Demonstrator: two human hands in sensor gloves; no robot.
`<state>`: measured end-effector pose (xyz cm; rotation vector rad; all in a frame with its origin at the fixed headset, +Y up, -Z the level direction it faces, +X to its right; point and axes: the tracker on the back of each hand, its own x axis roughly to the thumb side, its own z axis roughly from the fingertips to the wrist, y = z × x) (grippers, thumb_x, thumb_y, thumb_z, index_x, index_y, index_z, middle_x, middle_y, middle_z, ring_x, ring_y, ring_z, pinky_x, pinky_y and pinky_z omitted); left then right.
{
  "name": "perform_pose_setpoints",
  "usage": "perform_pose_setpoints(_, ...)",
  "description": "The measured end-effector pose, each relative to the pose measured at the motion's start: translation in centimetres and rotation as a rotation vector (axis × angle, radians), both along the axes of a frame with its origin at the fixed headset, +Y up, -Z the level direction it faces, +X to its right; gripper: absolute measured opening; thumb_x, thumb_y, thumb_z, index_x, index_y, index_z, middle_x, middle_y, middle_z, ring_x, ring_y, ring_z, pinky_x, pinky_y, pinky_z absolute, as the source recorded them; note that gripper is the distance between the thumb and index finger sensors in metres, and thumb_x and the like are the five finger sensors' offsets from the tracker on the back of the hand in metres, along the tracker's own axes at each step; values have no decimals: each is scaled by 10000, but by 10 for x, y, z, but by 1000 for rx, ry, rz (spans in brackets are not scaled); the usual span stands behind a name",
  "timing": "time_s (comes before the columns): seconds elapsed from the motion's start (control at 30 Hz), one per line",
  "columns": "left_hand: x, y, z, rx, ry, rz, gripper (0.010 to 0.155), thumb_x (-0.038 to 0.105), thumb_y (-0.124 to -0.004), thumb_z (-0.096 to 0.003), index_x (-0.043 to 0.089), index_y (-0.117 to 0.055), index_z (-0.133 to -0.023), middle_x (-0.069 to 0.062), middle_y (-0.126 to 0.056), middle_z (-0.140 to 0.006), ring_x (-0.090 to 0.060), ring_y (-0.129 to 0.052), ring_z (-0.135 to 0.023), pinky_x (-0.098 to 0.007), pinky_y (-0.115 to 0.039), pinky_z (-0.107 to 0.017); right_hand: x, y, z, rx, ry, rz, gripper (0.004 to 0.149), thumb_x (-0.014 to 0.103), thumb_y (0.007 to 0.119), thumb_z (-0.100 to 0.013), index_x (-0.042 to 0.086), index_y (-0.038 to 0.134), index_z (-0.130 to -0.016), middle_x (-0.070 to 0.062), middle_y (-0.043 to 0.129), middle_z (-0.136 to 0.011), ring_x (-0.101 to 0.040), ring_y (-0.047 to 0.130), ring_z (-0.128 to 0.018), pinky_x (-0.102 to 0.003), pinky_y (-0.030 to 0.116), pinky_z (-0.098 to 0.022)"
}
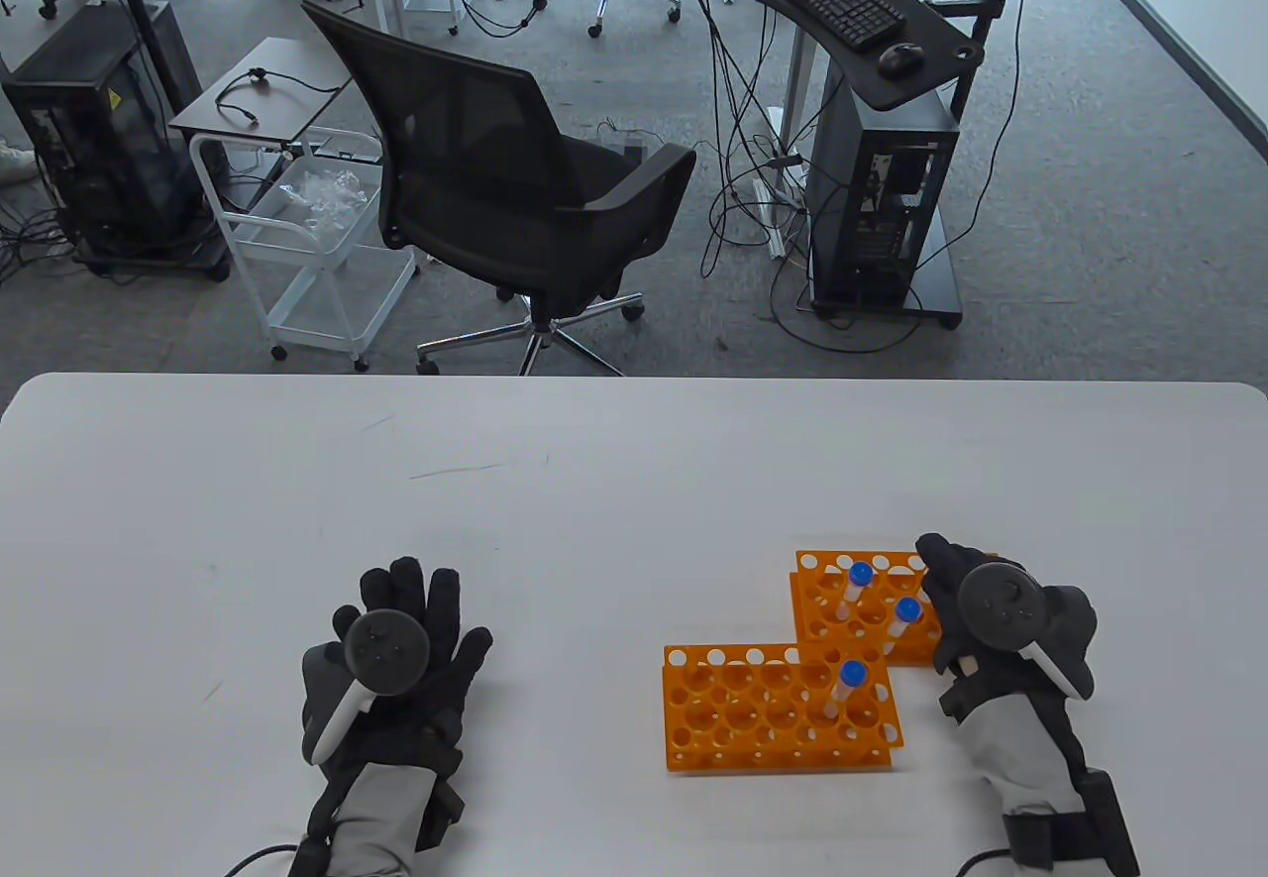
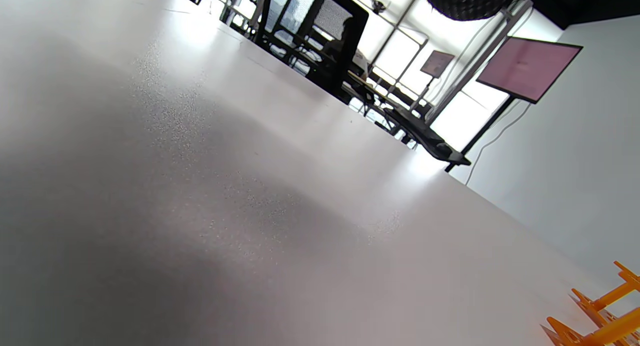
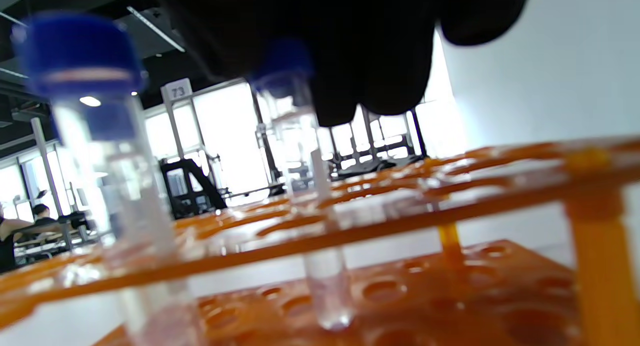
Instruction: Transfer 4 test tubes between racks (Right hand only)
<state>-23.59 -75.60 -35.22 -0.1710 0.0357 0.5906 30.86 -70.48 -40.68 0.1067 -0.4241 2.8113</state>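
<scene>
Two orange racks stand at the table's right: a far rack (image 1: 827,570) and a near rack (image 1: 753,728). The far rack holds two blue-capped test tubes, one further back (image 1: 857,587) and one nearer (image 1: 902,617). The near rack holds one tube (image 1: 849,687). My right hand (image 1: 933,588) is at the far rack's right side, fingers beside the nearer tube. In the right wrist view my fingers (image 3: 370,70) hang right at the cap of a tube (image 3: 305,150) seated in the rack (image 3: 590,246); a second tube (image 3: 95,135) stands at the left. My left hand (image 1: 416,619) rests flat on the table, fingers spread.
The white table (image 1: 495,520) reaches its far edge behind the racks. Beyond it stand an office chair (image 1: 495,183), a white cart and a computer stand. The left wrist view shows table surface (image 2: 250,211) and a rack corner (image 2: 600,316).
</scene>
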Motion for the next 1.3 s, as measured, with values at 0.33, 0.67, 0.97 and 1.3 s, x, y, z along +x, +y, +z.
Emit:
perform_pose_setpoints(0.33,-1,1,0,7,1,11,692,641,-526,-581,524,-99,-1113,241,174,-1113,-5,329,-970,-355,258,-674,5,16,7,48,-6,-65,497,287,762,-490,151,736,-967,-154,837,-940,-435,762,-855,-655,556,-639)
perform_pose_setpoints(0.67,-2,2,0,15,-4,20,692,641,-526,-581,524,-100,-1113,240,173,-1113,-6,329,-970,-355,258,-674,-12,75,38,173,90,-127,449,320,794,-478,152,832,-893,-131,944,-812,-409,869,-730,-625,633,-586)
perform_pose_setpoints(0.97,-2,2,0,21,-8,24,693,641,-526,-581,524,-97,-1113,239,174,-1114,-7,329,-971,-355,258,-674,-56,87,53,-15,270,-56,451,343,812,-473,149,854,-878,-136,966,-790,-410,900,-693,-618,660,-561)
perform_pose_setpoints(1.3,-1,3,0,23,-8,26,693,641,-526,-581,523,-99,-1114,238,173,-1114,-9,328,-971,-356,257,-674,-80,58,50,-277,303,103,508,360,839,-455,138,829,-911,-150,943,-833,-424,884,-718,-626,652,-567)
